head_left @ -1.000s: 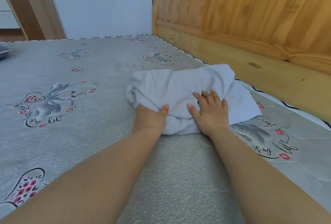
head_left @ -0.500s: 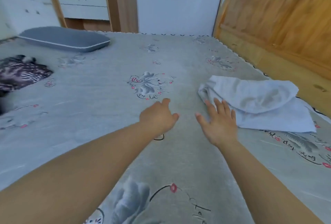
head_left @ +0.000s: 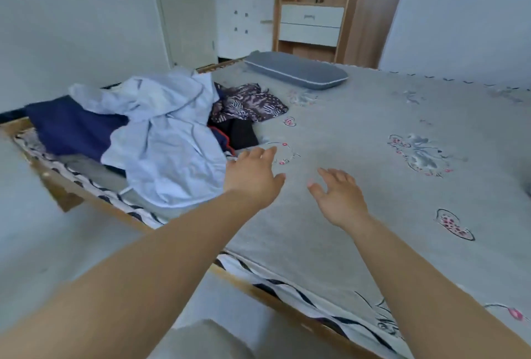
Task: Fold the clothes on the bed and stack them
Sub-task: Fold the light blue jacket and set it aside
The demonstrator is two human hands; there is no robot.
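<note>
Grey patterned bedding covers the bed [head_left: 359,134], where an unfolded heap remains at the left edge: a pale blue garment [head_left: 161,140] over a navy garment [head_left: 69,126], with a patterned garment [head_left: 250,103] just beside them, so most folding appears outstanding. No folded stack is in view. Left hand [head_left: 253,175] and right hand [head_left: 339,195] hover above the bedding with fingers spread, holding nothing, the left nearest the pale blue garment.
</note>
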